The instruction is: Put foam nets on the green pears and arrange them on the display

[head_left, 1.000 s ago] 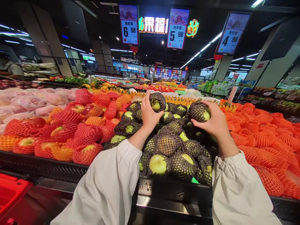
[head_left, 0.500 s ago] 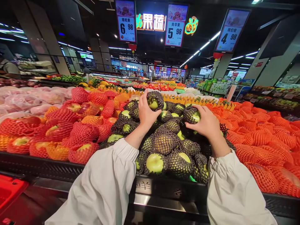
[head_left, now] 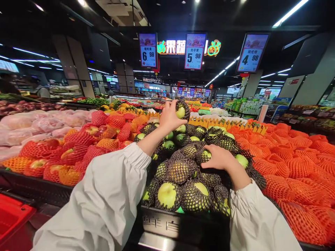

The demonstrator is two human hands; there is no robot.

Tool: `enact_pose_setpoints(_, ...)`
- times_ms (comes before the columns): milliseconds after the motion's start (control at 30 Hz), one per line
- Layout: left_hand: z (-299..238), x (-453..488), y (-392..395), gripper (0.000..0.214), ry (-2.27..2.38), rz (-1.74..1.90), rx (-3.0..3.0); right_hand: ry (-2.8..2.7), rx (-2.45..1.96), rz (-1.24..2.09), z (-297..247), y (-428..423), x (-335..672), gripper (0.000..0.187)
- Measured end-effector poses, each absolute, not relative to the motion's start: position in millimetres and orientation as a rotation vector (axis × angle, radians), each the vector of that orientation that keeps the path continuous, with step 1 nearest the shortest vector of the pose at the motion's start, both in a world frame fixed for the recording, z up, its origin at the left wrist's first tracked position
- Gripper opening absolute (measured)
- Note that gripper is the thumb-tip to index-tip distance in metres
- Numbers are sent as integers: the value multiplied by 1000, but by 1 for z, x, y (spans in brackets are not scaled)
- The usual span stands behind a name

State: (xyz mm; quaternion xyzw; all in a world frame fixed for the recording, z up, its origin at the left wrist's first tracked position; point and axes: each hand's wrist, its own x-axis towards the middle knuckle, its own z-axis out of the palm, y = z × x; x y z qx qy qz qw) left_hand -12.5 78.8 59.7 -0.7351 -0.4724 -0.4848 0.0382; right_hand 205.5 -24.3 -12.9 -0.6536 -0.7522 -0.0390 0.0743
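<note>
- A supermarket fruit stand seen from the wearer's head, both arms in white sleeves reaching forward over a pile of green apples, each wrapped in a black foam net.
- The left hand is raised at about 12 o'clock above the pile, fingers curled around one netted green apple, held clear of the others.
- The right hand lies lower, at about 2 o'clock from the pile's centre, palm down on the heap. Its fingers are bent over a netted apple that sits among the rest; whether it is truly gripped or only touched cannot be told.
- Just beside that hand, at 3 o'clock, a bare green apple shows out of its net.
- At 9 o'clock of the pile lie red apples in red and orange nets, with pink-wrapped fruit beyond them.
- At 3 o'clock spreads a bank of fruit in orange nets.
- The black crate front runs along the near edge at 6 o'clock; a red basket sits at 8 o'clock.
- Overhead at 12 o'clock hang three price signs: 6.98, 5.98 and 4.98.
</note>
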Motion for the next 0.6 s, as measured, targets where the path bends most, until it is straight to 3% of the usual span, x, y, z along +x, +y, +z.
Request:
enact_pose_setpoints(133, 72, 8, 108, 85, -1352, -1120, -2259, -2193, -2024, 97, -16, -22, 207, 90)
enact_pose_setpoints(333, 61, 37, 173, 99, -1346, -658, -2261, -2131, -2038, 169, -17, -21, 208, 90)
enact_pose_setpoints(600, 46, 44, 248, 102, -1669, -498, -2232, -2098, -2050, 193, -15, -23, 204, 98)
